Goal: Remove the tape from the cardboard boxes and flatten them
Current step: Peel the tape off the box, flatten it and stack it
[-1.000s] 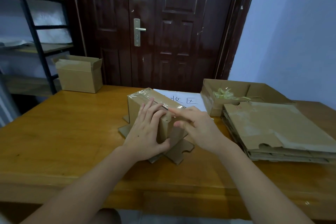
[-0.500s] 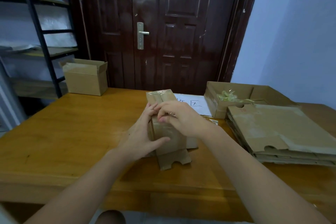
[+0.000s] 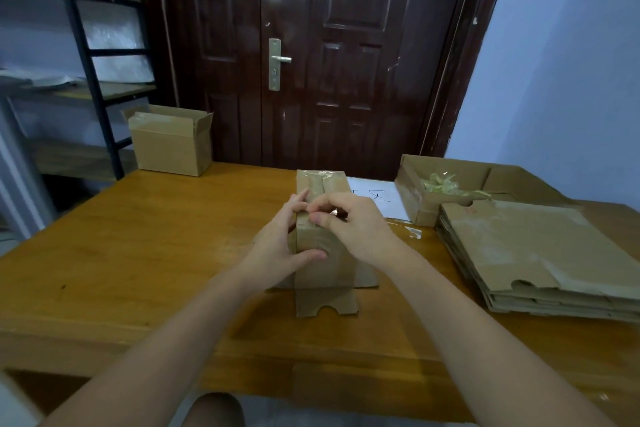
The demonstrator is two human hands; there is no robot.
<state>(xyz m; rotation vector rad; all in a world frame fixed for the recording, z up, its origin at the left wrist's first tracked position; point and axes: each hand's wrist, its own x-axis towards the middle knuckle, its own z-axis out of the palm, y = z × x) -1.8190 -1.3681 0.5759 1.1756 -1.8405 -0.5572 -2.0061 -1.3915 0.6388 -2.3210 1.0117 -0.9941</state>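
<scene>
Wooden table (image 3: 138, 253), dark door (image 3: 311, 45) behind. Left hand (image 3: 277, 246) grips the taped cardboard box (image 3: 322, 253) at table centre; right hand (image 3: 356, 225) pinches tape on its top edge. Flattened stack (image 3: 540, 253) at three o'clock; open box (image 3: 433, 194) at one; another box (image 3: 171, 142) at ten.

A small brown cardboard box (image 3: 322, 246) sealed with clear tape stands mid-table on the orange-brown wooden table (image 3: 138, 253). The left hand (image 3: 280, 246) grips its side; the right hand (image 3: 353, 225) pinches at its top. At three o'clock lies a stack of flattened brown cardboard (image 3: 540, 253).
</scene>
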